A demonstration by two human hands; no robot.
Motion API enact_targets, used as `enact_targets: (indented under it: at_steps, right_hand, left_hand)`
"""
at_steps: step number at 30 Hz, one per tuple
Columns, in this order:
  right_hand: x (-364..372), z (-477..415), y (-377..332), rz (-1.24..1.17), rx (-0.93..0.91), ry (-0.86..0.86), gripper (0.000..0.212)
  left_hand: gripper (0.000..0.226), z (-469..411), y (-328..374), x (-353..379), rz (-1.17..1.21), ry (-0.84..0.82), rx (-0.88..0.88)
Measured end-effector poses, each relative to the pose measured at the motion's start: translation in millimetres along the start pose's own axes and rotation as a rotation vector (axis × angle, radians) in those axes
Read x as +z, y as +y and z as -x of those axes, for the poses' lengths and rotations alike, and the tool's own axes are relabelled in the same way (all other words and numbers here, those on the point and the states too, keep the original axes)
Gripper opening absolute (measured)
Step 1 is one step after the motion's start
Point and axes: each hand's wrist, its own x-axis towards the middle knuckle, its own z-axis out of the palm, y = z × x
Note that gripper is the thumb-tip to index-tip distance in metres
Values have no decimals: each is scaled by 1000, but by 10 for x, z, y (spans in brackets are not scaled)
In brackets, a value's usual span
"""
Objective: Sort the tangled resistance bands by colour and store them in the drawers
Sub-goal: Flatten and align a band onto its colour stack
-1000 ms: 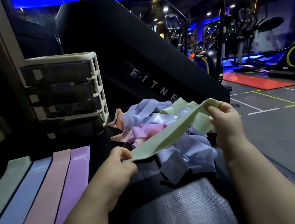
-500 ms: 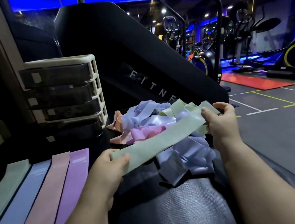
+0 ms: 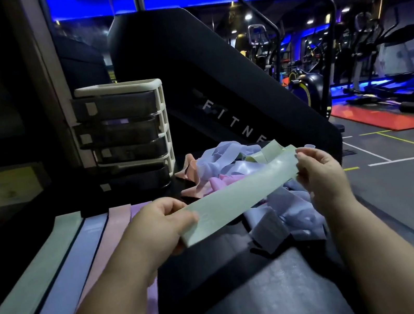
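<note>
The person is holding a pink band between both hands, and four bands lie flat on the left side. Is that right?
Not quite. The head view shows that it is a pale green band, not a pink one, that the left hand and right hand hold between them. Four flat bands do lie on the left side.

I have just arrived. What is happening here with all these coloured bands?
A person is sorting resistance bands. The left hand grips one end of a pale green band and the right hand pinches the other end, holding it flat above a tangled pile of lilac, pink and green bands. On the left, four bands lie side by side: flat green band, blue band, pink band, purple band. The drawer unit stands behind them.
</note>
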Motion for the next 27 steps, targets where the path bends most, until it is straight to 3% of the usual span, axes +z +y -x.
enact_targets:
  at_steps: [9,19,27]
  right_hand:
    - [737,389,-81,167,40,-274,37]
    - [1946,776,75,297,75,-366,24]
    - [2926,931,298,599,-113,-496,25]
  left_hand:
    - [6,493,-301,-815,-127,80,-57]
    - [10,963,-525,-1570,-161,131,-53]
    - [6,1035,-739,-2049,-112,147,-63]
